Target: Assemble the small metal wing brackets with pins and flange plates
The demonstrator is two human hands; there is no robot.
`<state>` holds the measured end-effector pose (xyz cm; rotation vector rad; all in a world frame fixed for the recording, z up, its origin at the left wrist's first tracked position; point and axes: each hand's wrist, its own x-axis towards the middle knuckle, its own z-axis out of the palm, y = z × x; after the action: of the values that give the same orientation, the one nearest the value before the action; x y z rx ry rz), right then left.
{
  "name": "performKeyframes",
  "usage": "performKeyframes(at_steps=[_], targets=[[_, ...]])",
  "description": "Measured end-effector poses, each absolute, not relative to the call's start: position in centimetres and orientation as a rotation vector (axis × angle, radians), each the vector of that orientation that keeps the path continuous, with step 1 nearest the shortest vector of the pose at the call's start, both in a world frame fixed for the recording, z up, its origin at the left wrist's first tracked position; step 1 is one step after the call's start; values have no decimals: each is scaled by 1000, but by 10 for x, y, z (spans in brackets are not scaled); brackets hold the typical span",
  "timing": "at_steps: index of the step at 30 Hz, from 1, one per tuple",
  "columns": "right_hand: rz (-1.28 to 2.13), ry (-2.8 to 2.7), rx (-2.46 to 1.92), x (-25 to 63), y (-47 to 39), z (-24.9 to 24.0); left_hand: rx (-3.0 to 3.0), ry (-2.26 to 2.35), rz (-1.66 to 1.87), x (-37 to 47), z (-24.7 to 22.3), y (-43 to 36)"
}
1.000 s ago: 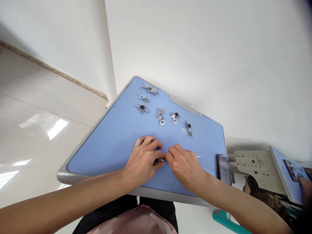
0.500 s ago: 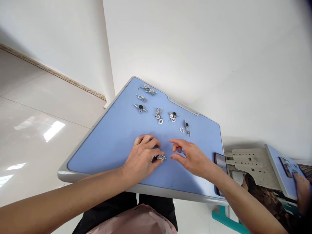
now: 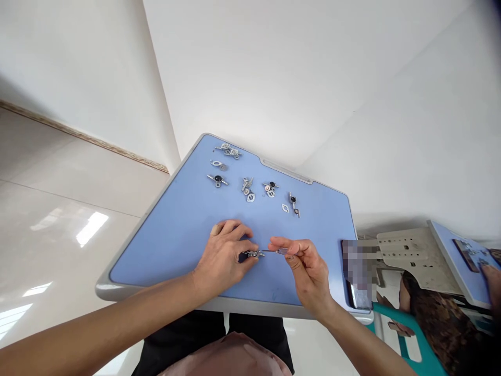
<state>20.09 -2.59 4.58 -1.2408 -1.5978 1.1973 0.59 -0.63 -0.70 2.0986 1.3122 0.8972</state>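
Near the front of the blue desk top, my left hand (image 3: 224, 251) pinches a small metal fitting (image 3: 254, 254) between thumb and fingers, low over the surface. My right hand (image 3: 309, 269) grips a small screwdriver (image 3: 281, 251) by its clear handle. The thin shaft points left and its tip meets the right end of the fitting, though the exact contact is too small to make out. Beyond my hands lie similar parts: a black-centred fitting (image 3: 218, 179), a cluster of metal pieces (image 3: 247, 186), another black-centred fitting (image 3: 272, 185) and a flat oval plate (image 3: 285, 208).
At the desk's right edge lies a phone (image 3: 358, 274), partly blurred out. More metal parts (image 3: 229, 151) sit at the far left corner. A white wall (image 3: 297, 78) stands behind the desk (image 3: 176, 230). To the right, another person's hand (image 3: 491, 282) rests by a second desk (image 3: 446, 248).
My right hand has turned and closed around the screwdriver, whose shaft now reaches the fitting. The left hand keeps its pinch. The view has shifted slightly.
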Motion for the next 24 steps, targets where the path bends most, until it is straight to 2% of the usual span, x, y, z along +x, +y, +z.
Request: performKeyframes(at_steps=[15,17,24], targets=[[1058,-1764,-1245,198,-27,48,2101,1327,892,6,-7,-7],[887,-1896,-1263,201,-25,52,2102,1326,892,6,-6,-7],[-123,-2640,-1168,211,-1,85,2126,1329,908,6,-8,-7]])
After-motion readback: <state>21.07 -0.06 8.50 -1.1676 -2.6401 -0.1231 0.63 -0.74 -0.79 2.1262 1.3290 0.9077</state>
